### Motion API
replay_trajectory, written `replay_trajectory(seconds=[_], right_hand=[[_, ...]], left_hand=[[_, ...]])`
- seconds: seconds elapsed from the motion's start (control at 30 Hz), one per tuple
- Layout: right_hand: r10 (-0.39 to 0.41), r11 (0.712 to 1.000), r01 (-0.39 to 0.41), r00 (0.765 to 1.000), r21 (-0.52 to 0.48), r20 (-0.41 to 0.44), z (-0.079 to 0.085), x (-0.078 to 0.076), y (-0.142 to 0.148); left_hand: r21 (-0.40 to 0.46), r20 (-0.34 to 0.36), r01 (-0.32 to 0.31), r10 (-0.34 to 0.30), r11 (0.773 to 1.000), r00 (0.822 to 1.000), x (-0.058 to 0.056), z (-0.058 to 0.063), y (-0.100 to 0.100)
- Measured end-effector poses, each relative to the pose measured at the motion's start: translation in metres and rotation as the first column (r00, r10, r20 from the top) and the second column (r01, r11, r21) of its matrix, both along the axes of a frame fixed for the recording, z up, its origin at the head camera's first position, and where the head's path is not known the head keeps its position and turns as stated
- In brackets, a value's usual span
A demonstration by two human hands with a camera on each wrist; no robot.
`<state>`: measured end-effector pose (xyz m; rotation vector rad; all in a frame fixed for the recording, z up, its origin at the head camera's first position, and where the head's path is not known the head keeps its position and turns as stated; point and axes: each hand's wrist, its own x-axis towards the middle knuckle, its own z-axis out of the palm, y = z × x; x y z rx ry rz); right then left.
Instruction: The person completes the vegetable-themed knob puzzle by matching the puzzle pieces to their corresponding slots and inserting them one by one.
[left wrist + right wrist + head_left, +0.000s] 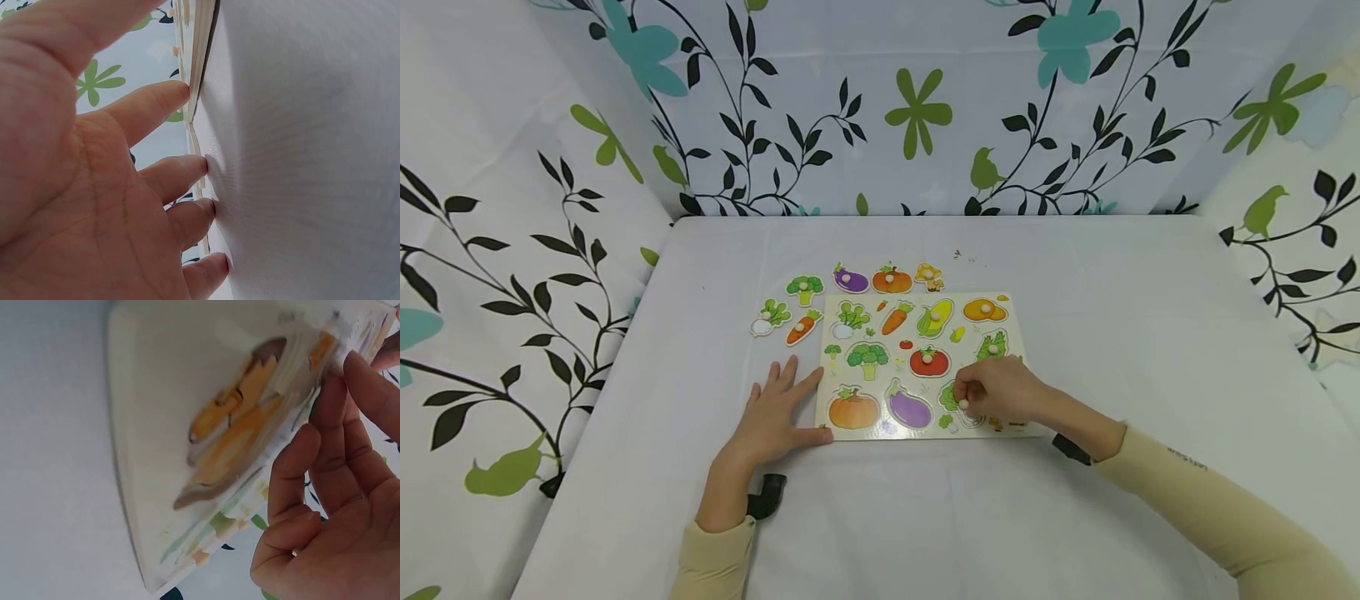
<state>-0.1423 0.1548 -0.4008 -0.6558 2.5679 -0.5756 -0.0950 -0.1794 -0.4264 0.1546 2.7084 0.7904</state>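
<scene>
the cream vegetable board (964,357) lies flat; i see a half-hidden green piece (948,397) near its five o'clock, loose pieces (851,279) outside from ten to twelve.

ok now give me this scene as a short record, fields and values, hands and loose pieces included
surface: white-covered table
board: vegetable puzzle board, lying flat
loose pieces, left of board: white radish, carrot, broccoli
loose pieces, by far edge: eggplant, pumpkin, mushroom
piece seated in board: tomato, among others
left hand: fingers spread, thumb at board's near left corner
right hand: pinching a small knob over board's near right part
pinched piece: largely hidden, cannot tell which
</scene>
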Motion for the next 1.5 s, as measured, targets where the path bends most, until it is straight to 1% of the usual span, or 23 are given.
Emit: replay_trajectory(seconds=[0.1,0.17,0.27,0.37,0.43,0.53,0.6,0.67,0.77,0.9,1.0,1.2,1.33,1.5], right_hand=[[0.005,1.0,-0.006,0.999,0.029,0.041,0.008,-0.009,0.0],[-0.01,1.0,0.009,0.998,0.02,0.063,0.016,-0.022,-0.001],[-0.056,0.998,0.057,0.998,-0.035,0.04,0.027,-0.049,-0.003],[-0.113,0.988,0.111,0.994,-0.104,-0.01,0.031,-0.084,-0.006],[-0.165,0.977,0.162,0.986,-0.136,-0.012,0.031,-0.107,-0.01],[-0.231,0.96,0.229,0.973,-0.163,0.007,0.025,-0.138,-0.016],[-0.271,0.948,0.273,0.962,-0.163,0.034,0.019,-0.154,-0.021],[-0.293,0.942,0.298,0.955,-0.153,0.054,0.013,-0.166,-0.025],[-0.318,0.938,0.327,0.944,-0.116,0.091,0.005,-0.176,-0.031],[-0.347,0.931,0.356,0.931,-0.08,0.111,-0.001,-0.181,-0.036],[-0.36,0.925,0.369,0.927,-0.084,0.108,-0.003,-0.182,-0.039],[-0.371,0.916,0.382,0.923,-0.121,0.104,-0.008,-0.183,-0.042],[-0.401,0.906,0.41,0.911,-0.101,0.098,-0.008,-0.185,-0.046],[-0.426,0.898,0.433,0.9,-0.071,0.094,-0.005,-0.186,-0.049]], left_hand=[[-0.002,-0.004,0.002,-0.002,1.0,1.0,-0.001,0.0,0.0],[-0.004,-0.008,0.002,-0.002,1.0,1.0,-0.001,0.0,0.0],[-0.005,-0.01,0.003,-0.003,1.0,1.0,-0.002,0.0,0.0],[-0.003,-0.006,0.002,-0.002,1.0,1.0,-0.002,-0.001,0.0],[-0.002,-0.004,0.001,-0.001,1.0,1.0,-0.002,-0.002,-0.001],[0.004,-0.004,0.001,-0.001,1.0,1.0,-0.001,-0.003,-0.001],[0.009,-0.003,0.0,0.001,1.0,1.0,0.0,-0.003,-0.002],[0.015,-0.002,-0.001,0.001,1.0,1.0,0.001,-0.003,-0.002],[0.02,0.001,-0.002,0.002,1.0,1.0,0.002,-0.002,-0.002],[0.021,-0.004,-0.001,0.001,1.0,1.0,0.002,-0.002,-0.002],[0.016,-0.011,-0.004,0.004,1.0,1.0,0.003,-0.002,-0.003],[0.012,-0.005,-0.004,0.004,1.0,1.0,-0.001,-0.001,-0.005],[0.013,-0.003,0.0,0.0,1.0,1.0,-0.004,0.001,-0.007],[0.015,0.001,0.001,-0.001,1.0,1.0,-0.009,0.002,-0.009]])
